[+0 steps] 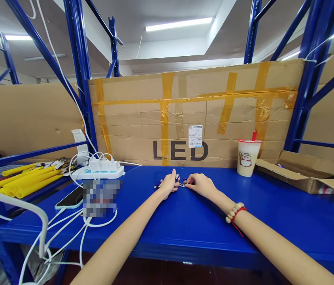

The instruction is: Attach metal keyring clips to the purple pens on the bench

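Both my hands meet above the middle of the blue shelf [178,225]. My left hand [169,186] is closed round a small dark shiny trinket [158,184], which pokes out at both sides of the fingers. A thin silver metal clasp [181,185] spans the gap between the hands. With its fingertips pinched together, my right hand [200,184] grips a small dark piece [185,181] at the other end of this clasp. The pieces are too small to name exactly, and the fingers hide part of them. A beaded bracelet [234,212] circles my right wrist.
On the left are a white power strip [101,171] with chargers, a phone [69,198], white cables [66,221] and yellow tubes [30,182]. A drink cup [247,159] and an open cardboard box [306,176] stand right. Behind rises a taped cardboard panel [137,122].
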### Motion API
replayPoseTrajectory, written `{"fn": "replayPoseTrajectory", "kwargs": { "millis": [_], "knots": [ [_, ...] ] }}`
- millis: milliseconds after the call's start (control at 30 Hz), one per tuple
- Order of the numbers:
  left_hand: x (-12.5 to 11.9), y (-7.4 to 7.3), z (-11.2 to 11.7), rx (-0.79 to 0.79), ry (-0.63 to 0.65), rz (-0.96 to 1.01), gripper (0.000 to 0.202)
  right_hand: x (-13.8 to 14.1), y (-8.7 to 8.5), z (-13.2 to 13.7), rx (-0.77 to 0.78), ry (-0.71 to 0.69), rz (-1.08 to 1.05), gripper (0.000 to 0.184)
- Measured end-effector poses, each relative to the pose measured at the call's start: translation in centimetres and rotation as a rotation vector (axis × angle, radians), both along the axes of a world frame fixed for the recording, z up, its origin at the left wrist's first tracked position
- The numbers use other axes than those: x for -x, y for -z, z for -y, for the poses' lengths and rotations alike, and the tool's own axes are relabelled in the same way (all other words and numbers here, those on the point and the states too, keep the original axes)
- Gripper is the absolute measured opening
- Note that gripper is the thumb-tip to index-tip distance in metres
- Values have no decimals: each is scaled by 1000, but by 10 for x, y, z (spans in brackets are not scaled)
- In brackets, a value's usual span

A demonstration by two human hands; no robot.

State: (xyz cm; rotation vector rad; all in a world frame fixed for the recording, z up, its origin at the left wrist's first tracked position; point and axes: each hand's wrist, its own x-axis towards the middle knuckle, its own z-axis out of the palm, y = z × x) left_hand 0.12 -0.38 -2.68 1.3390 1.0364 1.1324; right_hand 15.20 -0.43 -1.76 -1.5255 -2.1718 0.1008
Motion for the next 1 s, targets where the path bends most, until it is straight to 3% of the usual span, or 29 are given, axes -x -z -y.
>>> {"fn": "replayPoseTrajectory", "kwargs": {
  "millis": [133,333,467,633,833,1000],
  "knots": [
    [3,-7,-1,-32,-115,100,46,-3,-1,-4,-60,6,-149,13],
    [9,-12,-5,1,-240,223,35,-10,-2,-18,-129,34,-621,17],
    [8,-8,-8,-21,-207,231,38,-14,1,-22,-2,29,-823,28],
    [6,-7,-8,-58,-134,180,39,-15,1,-23,98,18,-969,29],
    [4,-8,0,-32,-79,24,44,-5,-3,-20,121,-102,-1172,31],
    [5,-8,-1,-53,-112,69,40,-4,-5,-16,106,-84,-1312,22]
  ]
}}
